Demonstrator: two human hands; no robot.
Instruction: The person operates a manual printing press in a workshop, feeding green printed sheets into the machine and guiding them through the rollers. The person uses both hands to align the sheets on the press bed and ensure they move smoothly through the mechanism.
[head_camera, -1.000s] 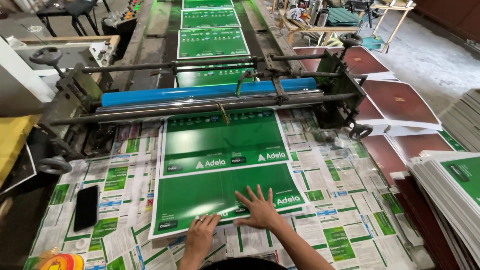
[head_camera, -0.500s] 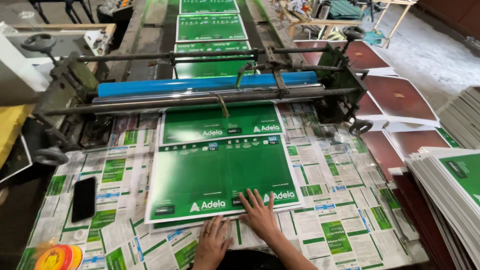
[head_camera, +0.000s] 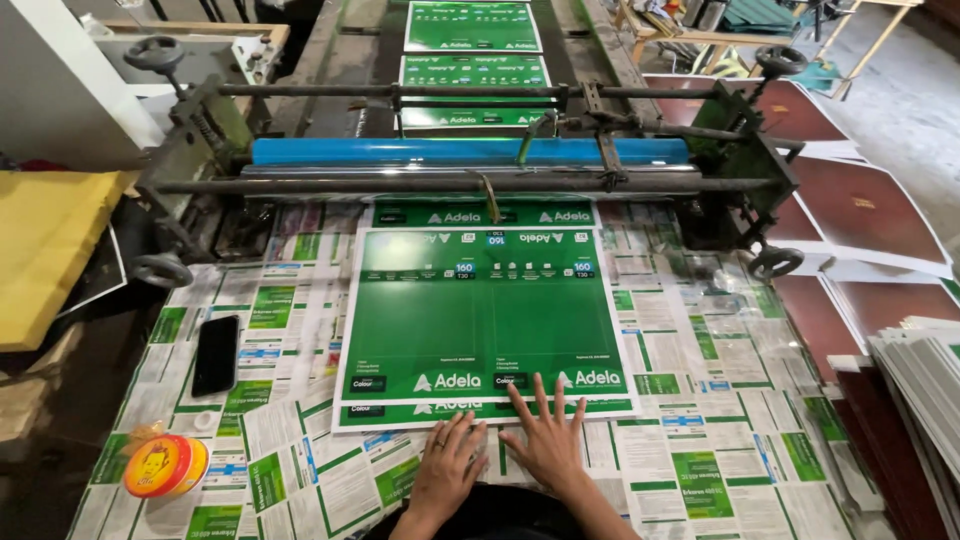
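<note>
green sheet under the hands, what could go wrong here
The top green sheet lies slightly askew over the one beneath, so it could feed crooked into the blue roller. The right hand presses its near edge; fingers following it forward might near the rollers. The left hand rests on the paper-lined table, and loose lining could drag along.
</note>
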